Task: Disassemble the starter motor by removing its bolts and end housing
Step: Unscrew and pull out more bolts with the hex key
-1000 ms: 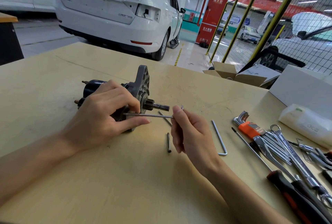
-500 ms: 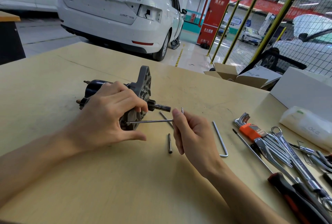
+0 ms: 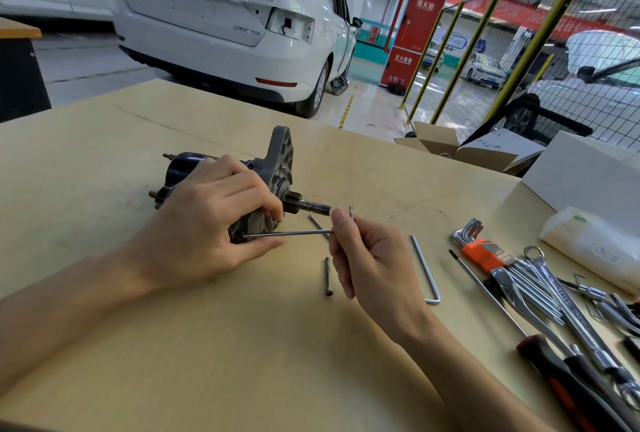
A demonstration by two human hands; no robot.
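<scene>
Two loose bolts (image 3: pixel 327 276) lie near on the counter (image 3: pixel 242 345). Right hand (image 3: pixel 367 258) pinches a hex key (image 3: pixel 287 233), now seated lower in the housing (image 3: pixel 277 168); left hand (image 3: pixel 207 220) grips the motor (image 3: pixel 180 168), centre-left, so another bolt likely loosens next.

Two bare forearms enter from the near edge. The left hand (image 3: pixel 204 224) and right hand (image 3: pixel 370 258) wear no gloves, rings, watch or wristband. No sleeve shows on either forearm up to the frame edge. Fingernails are short and unpainted. No other part of the person is in view.
</scene>
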